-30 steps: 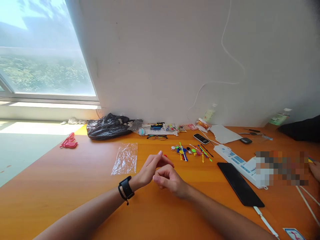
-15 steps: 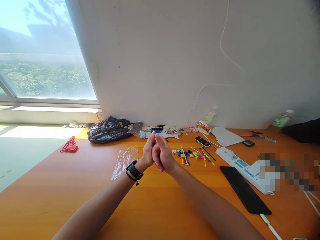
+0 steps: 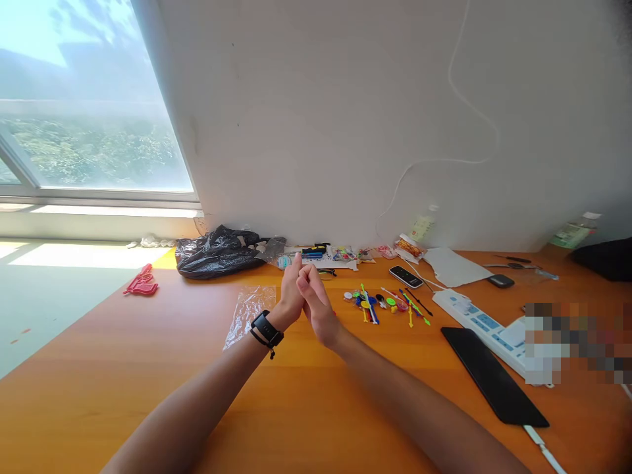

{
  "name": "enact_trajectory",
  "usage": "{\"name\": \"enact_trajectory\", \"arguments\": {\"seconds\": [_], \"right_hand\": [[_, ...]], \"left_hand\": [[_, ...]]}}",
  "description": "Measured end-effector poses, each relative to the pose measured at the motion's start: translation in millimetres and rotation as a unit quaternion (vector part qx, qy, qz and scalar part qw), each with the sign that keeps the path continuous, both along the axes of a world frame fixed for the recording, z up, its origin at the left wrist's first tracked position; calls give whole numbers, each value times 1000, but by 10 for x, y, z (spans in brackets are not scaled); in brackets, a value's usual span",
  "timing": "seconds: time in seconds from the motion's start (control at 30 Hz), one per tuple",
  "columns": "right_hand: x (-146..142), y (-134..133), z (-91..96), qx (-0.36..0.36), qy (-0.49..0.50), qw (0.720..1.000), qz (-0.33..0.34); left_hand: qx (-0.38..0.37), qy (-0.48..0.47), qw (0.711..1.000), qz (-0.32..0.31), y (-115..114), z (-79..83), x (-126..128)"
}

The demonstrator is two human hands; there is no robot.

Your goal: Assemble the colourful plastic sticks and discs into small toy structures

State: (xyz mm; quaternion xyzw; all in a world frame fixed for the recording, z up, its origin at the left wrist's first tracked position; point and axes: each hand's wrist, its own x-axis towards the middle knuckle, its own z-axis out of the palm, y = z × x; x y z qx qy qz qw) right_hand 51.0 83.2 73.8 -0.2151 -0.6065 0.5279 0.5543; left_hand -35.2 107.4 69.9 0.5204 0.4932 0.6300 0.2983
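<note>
My left hand (image 3: 291, 294), with a black watch (image 3: 266, 329) on its wrist, meets my right hand (image 3: 318, 313) above the middle of the table. Both are closed and pressed together, with the left thumb pointing up and the right fingers curled at the top. Anything between the palms is hidden. Just right of the hands lie small colourful plastic pieces (image 3: 365, 304), some round and some arrow-shaped sticks. Left of them, a clear plastic bag (image 3: 248, 313) rests flat on the wooden table (image 3: 306, 408).
A red toy gun (image 3: 142, 282) lies at the left. Along the wall are a black plastic bag (image 3: 217, 253) and small packets (image 3: 343, 253). To the right are a white-and-black device (image 3: 405, 276), a power strip (image 3: 484, 326) and a black phone (image 3: 494, 375) with a cable.
The hands have shifted slightly against each other: the left thumb now stands up apart from the right one. The view has turned a little, so the table things sit slightly shifted.
</note>
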Motion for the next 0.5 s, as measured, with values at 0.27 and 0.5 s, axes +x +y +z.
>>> {"name": "enact_trajectory", "arguments": {"seconds": [0.27, 0.5], "right_hand": [[1093, 757, 357, 92, -436, 895, 18], [1723, 1239, 29, 18, -667, 742, -68]], "left_hand": [[-29, 51, 993, -104, 169, -178, -25], [-94, 161, 981, -59, 171, -466, -21]]}}
